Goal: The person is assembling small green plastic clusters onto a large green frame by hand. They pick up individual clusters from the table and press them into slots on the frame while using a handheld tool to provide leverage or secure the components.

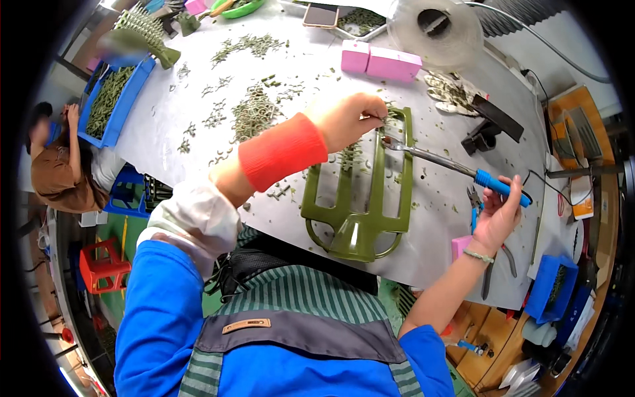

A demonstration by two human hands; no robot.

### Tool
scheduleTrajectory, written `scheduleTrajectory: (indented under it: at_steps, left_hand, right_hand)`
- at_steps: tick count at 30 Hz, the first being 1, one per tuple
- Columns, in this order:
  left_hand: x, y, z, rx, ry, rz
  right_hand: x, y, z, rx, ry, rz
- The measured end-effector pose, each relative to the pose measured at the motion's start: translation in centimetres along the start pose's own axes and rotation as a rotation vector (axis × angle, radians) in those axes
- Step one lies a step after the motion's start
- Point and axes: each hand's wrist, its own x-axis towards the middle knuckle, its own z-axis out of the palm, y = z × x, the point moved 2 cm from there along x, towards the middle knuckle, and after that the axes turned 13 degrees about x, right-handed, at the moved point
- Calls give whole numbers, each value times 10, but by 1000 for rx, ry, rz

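- Olive-green, glossy slotted plastic-like frame lies at the centre of the frame, its long bars pointing up the picture; small green curved pieces sit along one of its inner bars.
- Left hand, above a red wristband, has its thumb and fingertips together at the upper end of the slotted frame; I cannot tell whether a piece is between them.
- Right hand, right of centre, is clamped on a blue-handled tool with a metal shaft, its tip just beside the left fingertips; contact with the bar is unclear.
- Blue rectangular plastic bin, upper left, is heaped with small green pieces.
- Bright green round bowl, top edge, holds similar pieces.
- White shallow tray, top centre, contains green bits; a phone rests at its left end.
- Smaller blue bin, lower right, has dark green contents too small to identify.
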Motion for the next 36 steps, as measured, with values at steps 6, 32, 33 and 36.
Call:
scheduleTrajectory:
  at_steps: [6, 32, 33, 36]
  left_hand:
    - [23, 2, 25, 393, 48, 163]
    - [-151, -218, -157, 696, 138, -777]
    - [-162, -221, -159, 826, 97, -792]
    - [-182, -231, -151, 756, -22, -872]
  right_hand:
    - [5, 10, -2, 13, -10, 1]
    - [2, -2, -10, 50, -11, -19]
    - [2, -2, -9, 53, -9, -14]
    - [-2, -4, -6, 42, 0, -33]
